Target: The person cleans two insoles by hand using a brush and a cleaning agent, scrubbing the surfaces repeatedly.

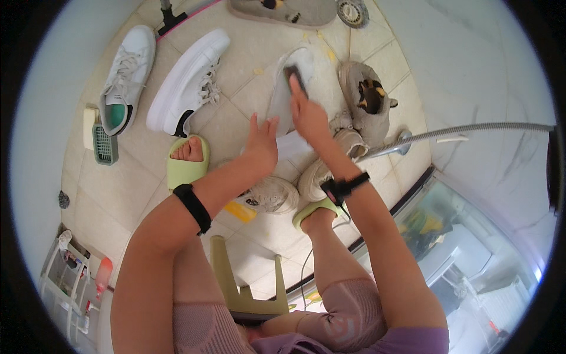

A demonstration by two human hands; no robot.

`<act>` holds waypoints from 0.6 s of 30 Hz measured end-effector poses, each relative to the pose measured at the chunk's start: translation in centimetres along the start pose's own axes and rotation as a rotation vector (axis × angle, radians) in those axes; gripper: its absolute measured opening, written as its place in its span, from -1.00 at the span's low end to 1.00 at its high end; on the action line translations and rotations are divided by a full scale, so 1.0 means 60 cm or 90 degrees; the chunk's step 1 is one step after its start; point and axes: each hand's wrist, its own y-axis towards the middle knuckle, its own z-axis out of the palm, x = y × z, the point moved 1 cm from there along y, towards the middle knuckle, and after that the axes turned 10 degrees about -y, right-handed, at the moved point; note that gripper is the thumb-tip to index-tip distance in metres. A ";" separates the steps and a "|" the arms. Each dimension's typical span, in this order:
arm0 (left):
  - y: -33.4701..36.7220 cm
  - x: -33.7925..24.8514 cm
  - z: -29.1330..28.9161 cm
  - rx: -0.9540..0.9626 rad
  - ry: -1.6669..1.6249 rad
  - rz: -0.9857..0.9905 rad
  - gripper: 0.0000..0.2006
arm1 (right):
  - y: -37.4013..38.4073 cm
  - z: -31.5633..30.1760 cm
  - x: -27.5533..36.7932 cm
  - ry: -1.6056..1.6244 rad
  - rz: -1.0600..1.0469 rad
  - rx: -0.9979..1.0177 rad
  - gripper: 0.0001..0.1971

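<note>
My right hand [311,121] is closed around a dark brush [293,75], pressed on the far end of a pale, flat, sole-shaped piece [280,97] with white foam on it. Beside the near left edge of that piece is my left hand [262,143], with two fingers stretched apart; its other fingers are hidden. A white surface [293,146] shows between my wrists; I cannot tell whether it belongs to the same piece. Wet beige shoes [269,194] stand below my left hand, and another pair [349,143] of them is near my right wrist.
White sneakers [191,82] lie at the left, by a green soap dish [106,146]. A grey-brown shoe [368,97] rests at the right, near a metal hose [471,128]. A drain [352,13] is at the top, a green stool [250,301] between my legs, a white rack [73,289] lower left.
</note>
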 end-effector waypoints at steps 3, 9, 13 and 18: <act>-0.007 0.008 0.025 -0.055 -0.026 -0.011 -0.38 | -0.109 -0.001 0.018 0.081 -0.119 0.147 -0.40; -0.006 -0.017 0.029 -0.121 0.035 -0.004 -0.41 | -0.010 -0.024 0.012 -0.165 -0.111 0.118 -0.38; 0.002 0.008 0.046 -0.093 -0.009 -0.007 -0.38 | -0.063 0.007 0.031 0.089 -0.085 0.088 -0.43; -0.012 -0.007 -0.001 0.061 -0.025 0.002 -0.31 | -0.116 -0.024 0.012 0.046 -0.120 0.214 -0.45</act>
